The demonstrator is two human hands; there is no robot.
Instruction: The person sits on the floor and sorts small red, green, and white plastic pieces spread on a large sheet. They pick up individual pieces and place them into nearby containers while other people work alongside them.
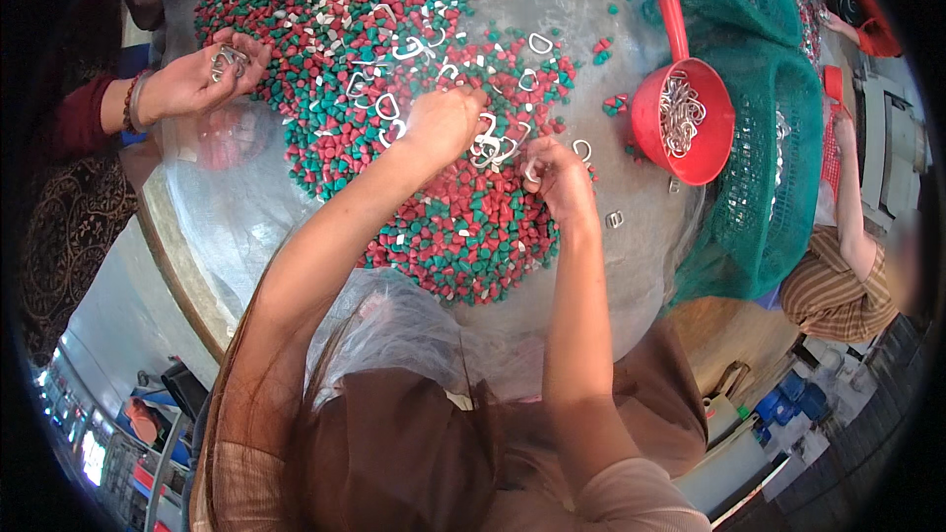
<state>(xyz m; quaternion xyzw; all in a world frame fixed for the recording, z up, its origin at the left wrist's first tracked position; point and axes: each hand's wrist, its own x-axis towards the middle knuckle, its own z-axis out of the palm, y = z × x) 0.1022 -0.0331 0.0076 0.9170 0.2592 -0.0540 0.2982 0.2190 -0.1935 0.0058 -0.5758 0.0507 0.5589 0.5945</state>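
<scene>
A broad heap of small red, green and white tumbling stones lies on a plastic-covered table, with silvery metal rings scattered over it. My left hand is curled over the middle of the heap, beside a cluster of those rings. Whatever its fingers hold, if anything, is hidden. At the heap's right edge, my right hand pinches a small metal ring between thumb and fingers. Another loose metal ring lies just beyond that hand.
A red plastic scoop holding small metal buckles stands to the right, before green mesh-covered baskets. Small buckles lie on the plastic sheet. At left, another person's hand holds metal rings; more people work at far left and right.
</scene>
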